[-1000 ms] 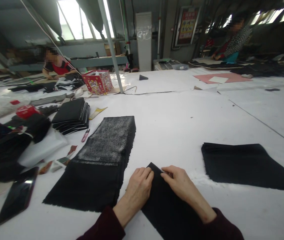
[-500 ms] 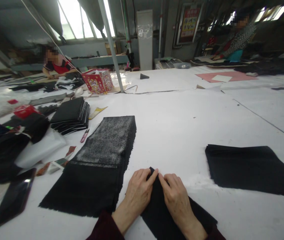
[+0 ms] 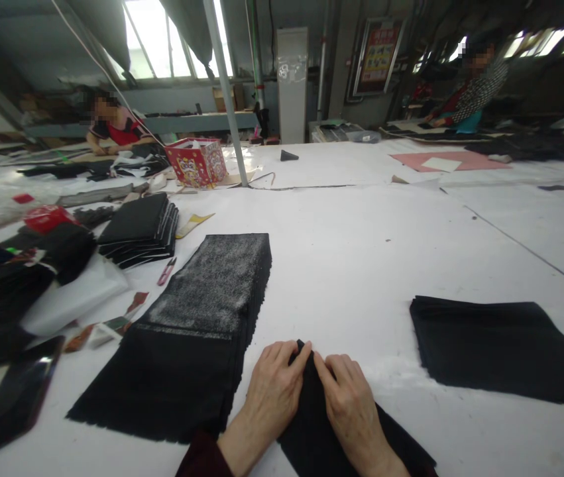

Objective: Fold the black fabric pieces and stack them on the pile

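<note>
A black fabric piece [image 3: 311, 424] lies at the front of the table, narrowing to a folded tip between my hands. My left hand [image 3: 274, 384] is closed on the left edge near this tip, thumb and index finger pressed on the cloth. On the other side, my right hand [image 3: 348, 397] is closed, with its index finger and thumb on the cloth just below the tip; part of its grip is hidden under the palm. Left of my hands is a tall stack of black fabric pieces [image 3: 162, 377], with a speckled grey patch on top. Another black pile [image 3: 500, 344] lies to the right.
At left are a dark phone-like slab [image 3: 16, 397], pink thread snips [image 3: 166, 271], a folded black stack [image 3: 135, 225] and a clear plastic bag [image 3: 83, 291]. A red box [image 3: 195, 162] stands by a pole [image 3: 226, 93]. Two people work at the far tables.
Both hands stay at the folded tip with almost the same hold. The near things sit slightly lower in view, as the camera has tilted a little. The person at far right has shifted their hands.
</note>
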### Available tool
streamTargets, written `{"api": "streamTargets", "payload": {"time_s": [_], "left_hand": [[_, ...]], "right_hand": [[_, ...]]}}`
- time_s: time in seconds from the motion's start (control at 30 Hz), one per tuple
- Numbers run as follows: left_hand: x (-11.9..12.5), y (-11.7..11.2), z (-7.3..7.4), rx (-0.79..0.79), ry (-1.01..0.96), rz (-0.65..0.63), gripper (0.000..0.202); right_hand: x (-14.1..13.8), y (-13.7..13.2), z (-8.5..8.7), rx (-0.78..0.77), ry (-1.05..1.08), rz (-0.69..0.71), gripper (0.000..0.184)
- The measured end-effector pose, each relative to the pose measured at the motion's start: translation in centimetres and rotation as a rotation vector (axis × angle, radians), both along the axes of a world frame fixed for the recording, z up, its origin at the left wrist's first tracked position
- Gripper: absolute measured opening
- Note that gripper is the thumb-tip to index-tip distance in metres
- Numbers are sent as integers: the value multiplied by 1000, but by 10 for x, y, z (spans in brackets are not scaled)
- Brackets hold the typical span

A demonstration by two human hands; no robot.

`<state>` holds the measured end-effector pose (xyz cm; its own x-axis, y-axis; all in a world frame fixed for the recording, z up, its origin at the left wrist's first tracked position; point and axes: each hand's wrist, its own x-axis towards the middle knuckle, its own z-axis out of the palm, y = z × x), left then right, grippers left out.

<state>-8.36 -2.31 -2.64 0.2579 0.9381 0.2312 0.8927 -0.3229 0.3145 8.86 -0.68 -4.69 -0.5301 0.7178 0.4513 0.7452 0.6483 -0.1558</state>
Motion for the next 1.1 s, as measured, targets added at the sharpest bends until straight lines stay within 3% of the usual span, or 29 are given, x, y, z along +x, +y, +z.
{"api": "streamTargets", "payload": {"time_s": [0.53,0.73,0.83,0.93,1.1], "left_hand": [[-1,4,6,-19,39,31,43],[-11,5,21,81,59,102,46],[-11,2,28,107,77,14,49],[-7,3,26,60,136,-108,46],[-5,5,17,39,208,-137,49]], "right_hand": [[-2,1,-1,2,17,-3,37],[-3,0,1,19,12,-14,37],[-3,0,2,16,10,-22,37],[-3,0,4,-5,30,-30,35],[6,3,5,-87,197,13,31]]}}
